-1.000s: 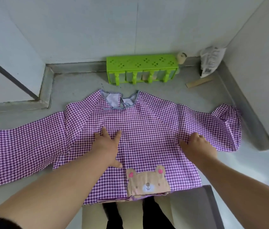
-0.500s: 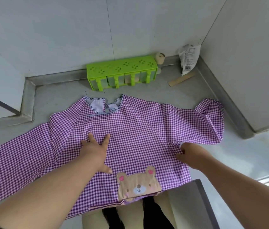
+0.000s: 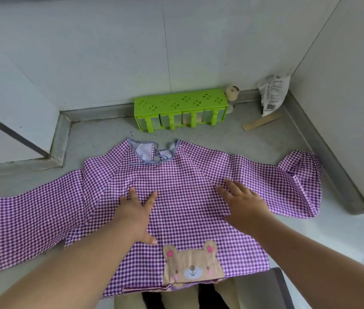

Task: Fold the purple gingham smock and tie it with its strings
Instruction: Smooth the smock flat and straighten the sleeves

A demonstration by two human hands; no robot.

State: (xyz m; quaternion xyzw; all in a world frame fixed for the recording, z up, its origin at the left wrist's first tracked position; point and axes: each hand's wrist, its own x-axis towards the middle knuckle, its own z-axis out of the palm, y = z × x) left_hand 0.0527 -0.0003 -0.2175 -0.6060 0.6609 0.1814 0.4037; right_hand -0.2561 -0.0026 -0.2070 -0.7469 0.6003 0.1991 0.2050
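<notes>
On the smock (image 3: 183, 197), left hand (image 3: 135, 216) and right hand (image 3: 244, 202) press flat, fingers spread wide.

**Light and image quality**

Bright, soft, even daylight; shadows faint. Washed-out glare on the pale floor (image 3: 353, 239) at lower right of the frame. Wide-angle bowing bends wall lines toward the edges. Centre sharp; forearms at the bottom corners slightly soft.
</notes>
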